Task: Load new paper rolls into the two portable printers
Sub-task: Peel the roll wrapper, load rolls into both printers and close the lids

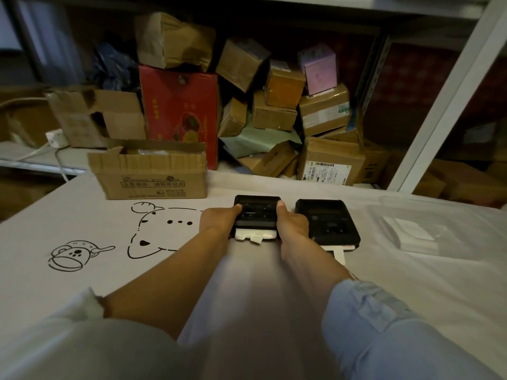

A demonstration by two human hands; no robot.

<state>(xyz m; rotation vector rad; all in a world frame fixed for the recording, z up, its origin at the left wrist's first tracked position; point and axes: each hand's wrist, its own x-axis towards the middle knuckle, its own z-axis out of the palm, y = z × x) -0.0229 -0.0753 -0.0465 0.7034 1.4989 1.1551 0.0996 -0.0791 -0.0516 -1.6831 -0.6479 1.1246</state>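
Note:
Two black portable printers lie side by side on a white cloth with cartoon drawings. My left hand (219, 219) grips the left side of the left printer (256, 212), thumb on its top. My right hand (292, 223) grips that same printer's right side. White paper (255, 236) sticks out of its near end. The right printer (327, 222) rests untouched just right of my right hand, with a white paper strip (338, 253) hanging from its near end.
An open cardboard box (151, 174) stands behind and left of the printers. A clear plastic tray (428, 229) holding white paper lies to the right. Stacked cartons (274, 111) and a red box (178, 113) fill the shelf behind. A white shelf post (444, 111) slants at right.

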